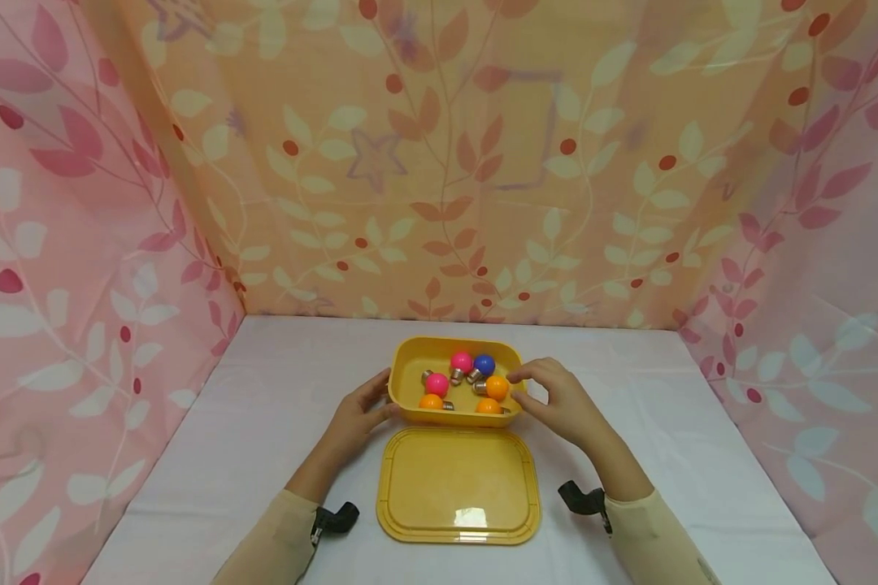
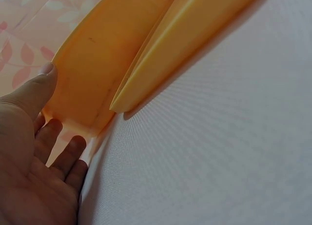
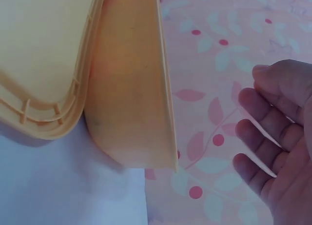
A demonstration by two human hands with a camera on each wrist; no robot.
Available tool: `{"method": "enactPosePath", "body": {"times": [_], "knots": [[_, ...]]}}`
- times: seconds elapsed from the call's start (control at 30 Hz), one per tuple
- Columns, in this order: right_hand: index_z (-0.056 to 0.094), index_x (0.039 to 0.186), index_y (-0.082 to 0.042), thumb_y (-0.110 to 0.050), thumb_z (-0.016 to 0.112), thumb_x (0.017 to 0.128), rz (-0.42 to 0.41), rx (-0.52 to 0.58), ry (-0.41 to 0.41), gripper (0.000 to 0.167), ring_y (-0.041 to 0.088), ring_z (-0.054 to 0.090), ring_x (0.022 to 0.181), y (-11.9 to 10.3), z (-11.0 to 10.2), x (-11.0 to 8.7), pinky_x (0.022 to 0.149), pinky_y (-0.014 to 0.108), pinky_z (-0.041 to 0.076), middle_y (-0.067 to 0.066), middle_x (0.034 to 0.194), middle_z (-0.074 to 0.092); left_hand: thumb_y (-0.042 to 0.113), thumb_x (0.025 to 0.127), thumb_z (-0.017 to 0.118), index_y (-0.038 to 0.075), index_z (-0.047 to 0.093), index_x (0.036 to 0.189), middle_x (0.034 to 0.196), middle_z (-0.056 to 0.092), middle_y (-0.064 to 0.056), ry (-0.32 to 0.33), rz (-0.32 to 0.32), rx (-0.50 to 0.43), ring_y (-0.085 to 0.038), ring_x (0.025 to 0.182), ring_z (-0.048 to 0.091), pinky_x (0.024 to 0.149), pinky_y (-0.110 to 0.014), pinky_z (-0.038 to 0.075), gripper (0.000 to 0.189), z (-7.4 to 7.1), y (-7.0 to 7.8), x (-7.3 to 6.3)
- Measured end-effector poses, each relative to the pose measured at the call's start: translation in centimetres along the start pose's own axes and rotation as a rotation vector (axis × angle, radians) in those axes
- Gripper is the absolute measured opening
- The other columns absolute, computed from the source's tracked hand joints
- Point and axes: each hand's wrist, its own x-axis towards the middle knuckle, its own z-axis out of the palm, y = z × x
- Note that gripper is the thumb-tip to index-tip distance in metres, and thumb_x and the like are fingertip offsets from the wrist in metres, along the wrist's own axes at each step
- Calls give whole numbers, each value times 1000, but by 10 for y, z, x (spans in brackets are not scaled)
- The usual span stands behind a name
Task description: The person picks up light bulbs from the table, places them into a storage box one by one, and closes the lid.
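Note:
A yellow plastic box (image 1: 402, 386) stands on the table with several small bulbs in it. Two are pink, like the pink bulb (image 1: 436, 384); one is a blue bulb (image 1: 484, 365); three are orange, like the orange bulb (image 1: 497, 387). The yellow lid (image 1: 457, 487) lies flat in front of the box. My left hand (image 1: 358, 414) is at the box's left end, thumb and fingers against its outer wall (image 2: 92, 64) in the left wrist view. My right hand (image 1: 559, 402) hovers by the right end, its fingers loosely bent and holding nothing; the right wrist view shows it apart from the wall.
A white cloth (image 1: 278, 357) covers the table. Floral curtains rise behind it, like the orange back curtain (image 1: 439, 162), and on both sides. A black strap mount (image 1: 584, 497) sits on each wrist over beige sleeves.

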Motion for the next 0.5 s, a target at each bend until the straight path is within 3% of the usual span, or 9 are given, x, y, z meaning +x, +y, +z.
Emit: {"method": "enactPosePath", "body": {"times": [0.23,0.5], "knots": [[74,112,-15,-8,83,86,-63,-43,122,29,17,61,112,-2,0,-19,100,36,52,-6,114,70,36,94,76,29,43,157,149,57,-2,-4,2,5,-24,144,48,121,-48,35,72,2,0,3],[74,113,-17,-11,83,86,-63,-48,129,29,14,60,113,2,0,-39,102,21,48,-8,115,70,39,93,76,27,43,158,151,56,-3,12,8,2,-25,145,46,121,-50,34,74,0,-1,-1]]}}
